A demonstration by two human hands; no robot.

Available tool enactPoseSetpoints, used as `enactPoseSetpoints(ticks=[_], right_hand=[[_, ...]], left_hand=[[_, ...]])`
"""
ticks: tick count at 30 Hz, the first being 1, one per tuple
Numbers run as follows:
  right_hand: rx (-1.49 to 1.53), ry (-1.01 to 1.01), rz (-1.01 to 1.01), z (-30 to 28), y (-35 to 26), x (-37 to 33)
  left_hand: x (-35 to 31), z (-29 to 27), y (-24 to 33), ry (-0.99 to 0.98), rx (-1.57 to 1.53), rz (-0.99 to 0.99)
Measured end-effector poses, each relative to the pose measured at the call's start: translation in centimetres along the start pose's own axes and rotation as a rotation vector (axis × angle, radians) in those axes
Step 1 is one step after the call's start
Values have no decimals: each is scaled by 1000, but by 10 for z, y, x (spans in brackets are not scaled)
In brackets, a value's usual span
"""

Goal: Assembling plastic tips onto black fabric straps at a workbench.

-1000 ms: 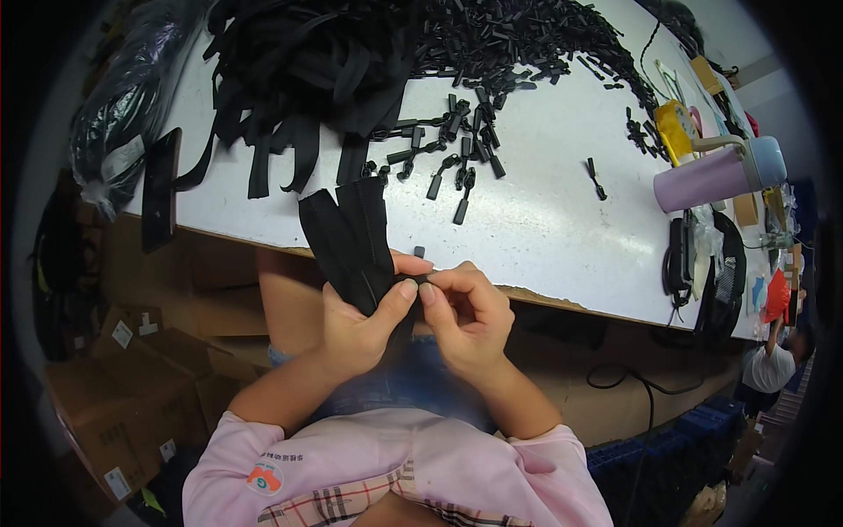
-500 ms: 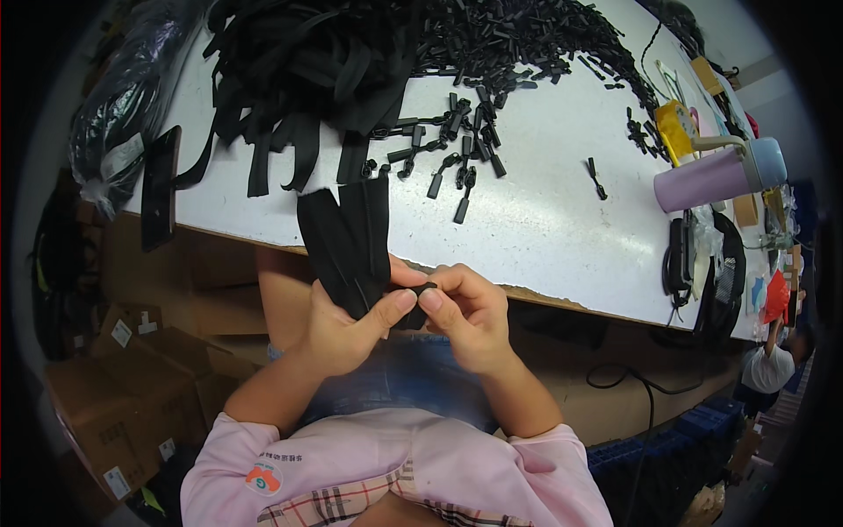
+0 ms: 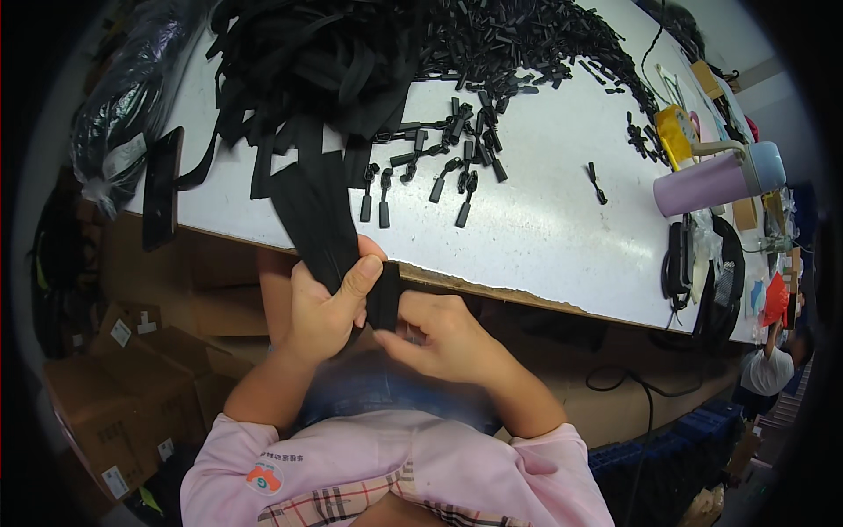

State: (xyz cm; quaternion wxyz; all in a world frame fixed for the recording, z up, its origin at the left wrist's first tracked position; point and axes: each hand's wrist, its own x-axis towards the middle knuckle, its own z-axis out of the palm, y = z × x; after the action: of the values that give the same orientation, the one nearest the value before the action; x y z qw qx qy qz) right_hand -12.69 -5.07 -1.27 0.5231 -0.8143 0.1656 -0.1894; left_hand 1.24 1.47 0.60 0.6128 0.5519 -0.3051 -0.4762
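Black zipper tapes (image 3: 316, 206) stand up from my left hand (image 3: 325, 312), which is closed round them with the thumb on top. Their upper ends reach over the table's front edge. A tape end (image 3: 384, 299) hangs down between the hands. My right hand (image 3: 452, 338) has its thumb and curled fingers closed on the lower part of that end. Whether a slider is on the tape there is hidden. Beyond the hands, several black zipper sliders (image 3: 465, 198) with long pulls lie loose on the white table (image 3: 544, 211).
A heap of black tapes (image 3: 316, 70) and a large pile of sliders (image 3: 527, 44) cover the far side. A phone (image 3: 162, 189) lies at the left edge, a purple bottle (image 3: 702, 180) at the right. Cardboard boxes (image 3: 123, 404) stand at lower left.
My hands have drawn apart from a joint pinch. The left moved up and left, tilting the tapes left; the right moved slightly down. Two sliders near the tapes now show more fully.
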Motion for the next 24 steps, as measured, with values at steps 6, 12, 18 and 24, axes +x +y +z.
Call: enactPoseSetpoints(ticks=[6,12,18,24], right_hand=[[-149,508,-251,-8,-18,19],[188,442,-127,-10,-9,5],[789,374,210,-9,-13,-2],[842,311,250,-12,-3,-4]], left_hand=[[-2,4,-17,-135,125,18],[1,2,-15,-303,-27,86],[-5,13,-12,-138,-180,51],[-6,15,-4,-134,397,497]])
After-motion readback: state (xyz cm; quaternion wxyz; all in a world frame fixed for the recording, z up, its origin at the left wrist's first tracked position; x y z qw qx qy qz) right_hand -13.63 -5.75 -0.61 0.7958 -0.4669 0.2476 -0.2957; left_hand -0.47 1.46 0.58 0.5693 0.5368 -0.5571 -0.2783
